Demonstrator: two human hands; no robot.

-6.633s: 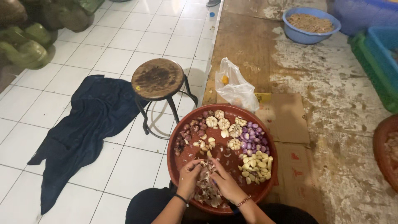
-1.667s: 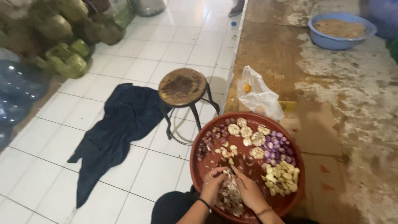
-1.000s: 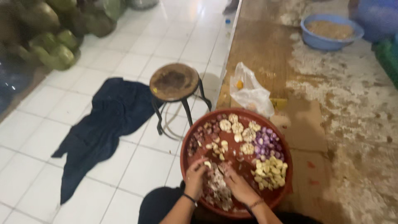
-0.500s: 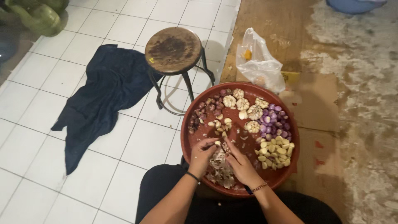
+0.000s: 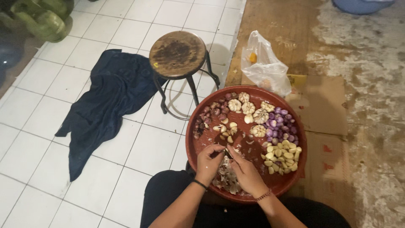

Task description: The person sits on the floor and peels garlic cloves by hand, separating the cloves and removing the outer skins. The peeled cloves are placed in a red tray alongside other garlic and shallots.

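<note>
Fingers of the left hand (image 5: pixel 209 162) and right hand (image 5: pixel 246 171) pinch together on a small clove (image 5: pixel 226 153), barely visible between them, over the round red tray (image 5: pixel 202 145) on the person's lap. Around them lie papery skins (image 5: pixel 225 179), whole garlic bulbs (image 5: pixel 249 110), purple shallots (image 5: pixel 278 122) and peeled cloves (image 5: pixel 282 156). Beyond the tray stand a wooden stool (image 5: pixel 178 54), a dark cloth (image 5: pixel 105 101) on the tiles, and a plastic bag (image 5: pixel 263 67) on the brown board.

- White tiled floor (image 5: pixel 50 177), evenly lit.
- Round wooden stool (image 5: pixel 178 52) with dark metal legs stands on it.
- Dark blue cloth (image 5: pixel 107 99) lies crumpled just left of the stool.
- Green gas cylinders (image 5: pixel 40 19) stand far left of the stool.
- Worn wooden boards (image 5: pixel 291 25) lie right of the stool.
</note>
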